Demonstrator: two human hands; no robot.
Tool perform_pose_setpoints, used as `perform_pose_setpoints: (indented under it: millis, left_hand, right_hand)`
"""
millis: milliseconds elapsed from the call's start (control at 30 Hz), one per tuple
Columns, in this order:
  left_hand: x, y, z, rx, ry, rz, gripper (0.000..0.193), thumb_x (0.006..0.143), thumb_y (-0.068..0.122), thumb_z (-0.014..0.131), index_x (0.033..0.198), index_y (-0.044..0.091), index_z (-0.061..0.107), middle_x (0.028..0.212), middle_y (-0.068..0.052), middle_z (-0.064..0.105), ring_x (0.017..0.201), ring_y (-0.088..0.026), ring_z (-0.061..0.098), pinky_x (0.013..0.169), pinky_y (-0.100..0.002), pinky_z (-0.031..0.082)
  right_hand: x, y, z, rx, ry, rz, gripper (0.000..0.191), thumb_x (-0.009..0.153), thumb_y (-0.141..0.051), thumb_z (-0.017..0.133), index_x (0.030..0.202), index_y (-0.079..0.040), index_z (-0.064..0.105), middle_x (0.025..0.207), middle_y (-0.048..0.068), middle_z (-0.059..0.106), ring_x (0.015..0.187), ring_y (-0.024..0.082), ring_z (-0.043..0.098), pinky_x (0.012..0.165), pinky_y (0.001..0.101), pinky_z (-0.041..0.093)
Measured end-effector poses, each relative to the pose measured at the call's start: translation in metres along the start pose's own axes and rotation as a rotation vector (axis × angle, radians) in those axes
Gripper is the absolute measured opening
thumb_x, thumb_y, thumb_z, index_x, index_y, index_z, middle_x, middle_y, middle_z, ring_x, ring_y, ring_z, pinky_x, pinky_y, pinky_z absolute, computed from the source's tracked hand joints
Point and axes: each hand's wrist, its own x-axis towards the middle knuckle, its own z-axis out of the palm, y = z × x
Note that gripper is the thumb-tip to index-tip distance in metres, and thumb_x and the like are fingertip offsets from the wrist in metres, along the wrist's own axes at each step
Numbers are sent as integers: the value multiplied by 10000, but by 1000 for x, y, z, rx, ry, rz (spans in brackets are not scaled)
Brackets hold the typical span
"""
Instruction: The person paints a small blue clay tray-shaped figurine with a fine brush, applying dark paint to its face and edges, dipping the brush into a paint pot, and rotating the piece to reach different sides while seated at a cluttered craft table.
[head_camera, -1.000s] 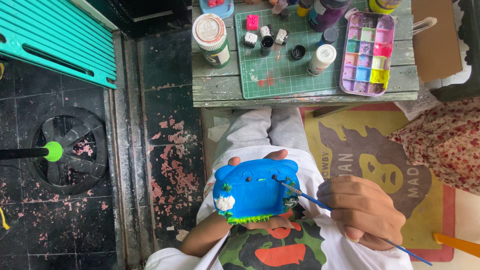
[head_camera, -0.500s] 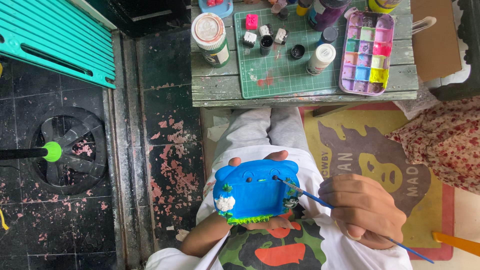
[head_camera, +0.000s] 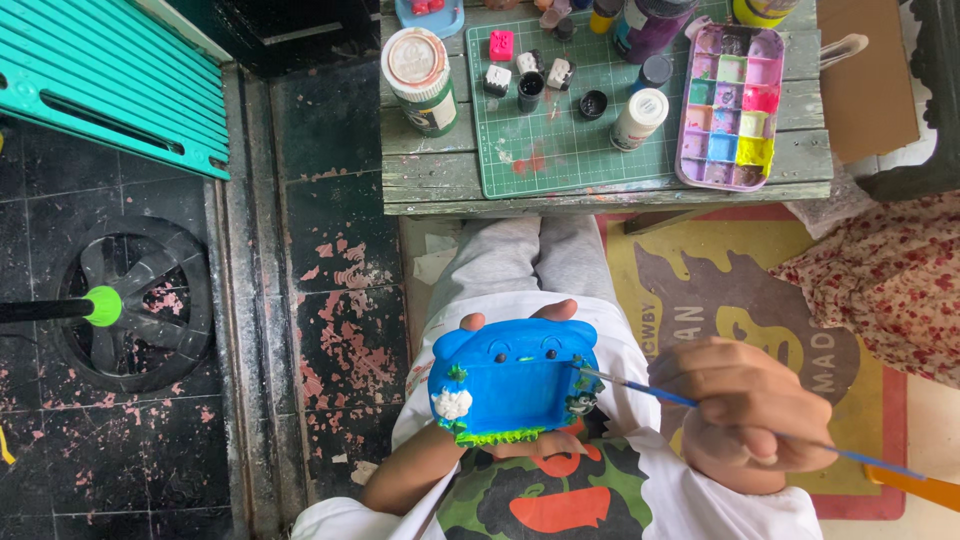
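Frame hides left hand; brush tip unclear.

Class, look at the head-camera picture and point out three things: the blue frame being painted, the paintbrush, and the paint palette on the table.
blue frame (head_camera: 510, 375), head view: on its flat blue middle panel.
paintbrush (head_camera: 630, 385), head view: on the blue handle between frame and fingers.
paint palette (head_camera: 733, 105), head view: on a paint well near its middle.

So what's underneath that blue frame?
The left hand holds the blue frame from below, fingertips showing above its top edge. The palm and the lap beneath are covered.
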Motion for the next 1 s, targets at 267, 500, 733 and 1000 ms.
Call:
perform_pose_setpoints:
  millis: [267, 500, 733, 1000]
  left_hand:
    - [-14, 6, -10, 79, 47, 175, 883, 1046, 534, 572, 1738, 187, 147, 1610, -290, 420, 1444, -532, 444, 1198, -664, 362]
    - [-3, 18, -16, -53, 20, 63, 887, 1035, 540, 596, 1698, 176, 133, 1602, -314, 368, 1433, -553, 421, 1164, -669, 389]
    - [-4, 13, -8, 122, 42, 118, 880, 1027, 574, 539, 1725, 195, 161, 1584, -299, 427, 1406, -517, 488, 1124, -627, 461]
    - [5, -12, 0, 312, 196, 248, 914, 1030, 709, 448, 1701, 135, 210, 1464, -230, 541, 1282, -409, 613, 1116, -592, 502]
  right_hand:
    - [7, 12, 7, 26, -35, 74, 402, 1083, -251, 554, 854, 69, 472, 651, 137, 574, 540, 222, 581, 509, 383, 544]
    - [15, 3, 16, 10, -82, 116, 331, 1088, -197, 555, 917, 83, 518, 665, 120, 570, 569, 222, 566, 547, 393, 550]
    - [9, 3, 9, 28, -61, 146, 317, 1095, -197, 557, 928, 66, 500, 701, 112, 577, 610, 221, 576, 525, 371, 547]
    - [-7, -10, 6, 91, 178, 113, 339, 1123, -257, 531, 931, 21, 508, 724, 151, 581, 572, 225, 556, 512, 364, 480]
